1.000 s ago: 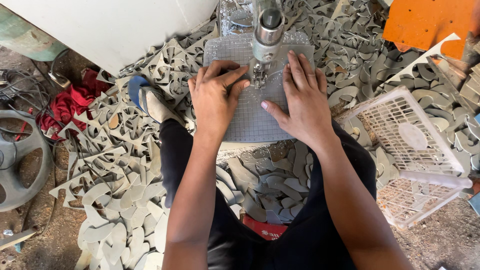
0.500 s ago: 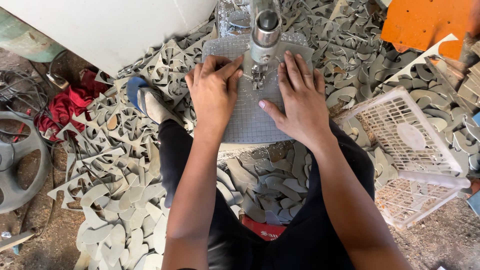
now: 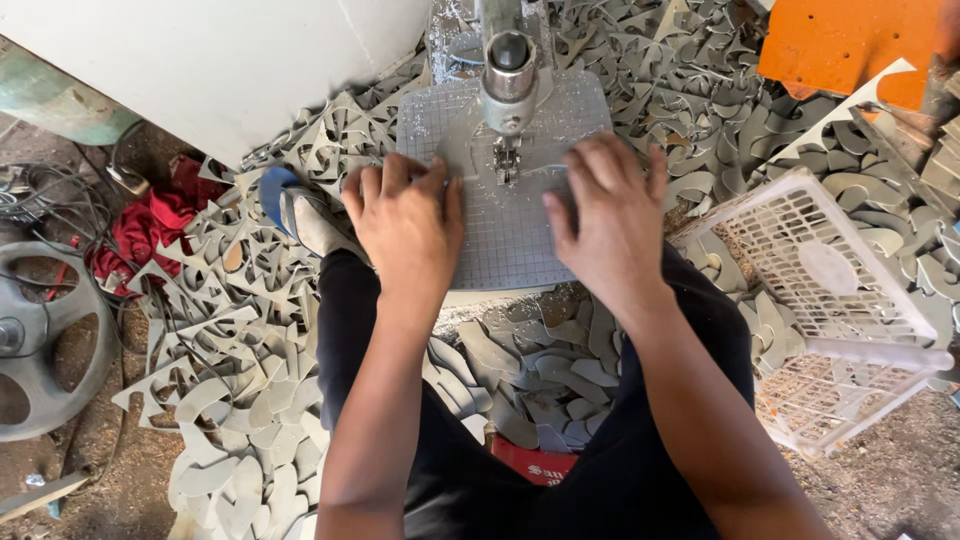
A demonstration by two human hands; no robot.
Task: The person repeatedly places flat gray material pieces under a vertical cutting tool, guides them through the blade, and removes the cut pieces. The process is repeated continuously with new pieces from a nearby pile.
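A grey gridded sheet lies on the small table of a cutting machine whose metal head and blade stand over it. My left hand presses flat on the sheet to the left of the blade. My right hand presses flat on it to the right, fingers spread. Both hands lie close beside the blade, one on each side. My legs in dark trousers sit below the table.
Several grey cut-out scraps cover the floor all around. A white plastic basket lies tilted at the right. An orange board is at top right, red cloth and a grey wheel at the left, a white panel at top left.
The view has shifted so the machine sits nearer the middle. My hands have slid apart on the sheet, and the sheet has turned a little under the blade.
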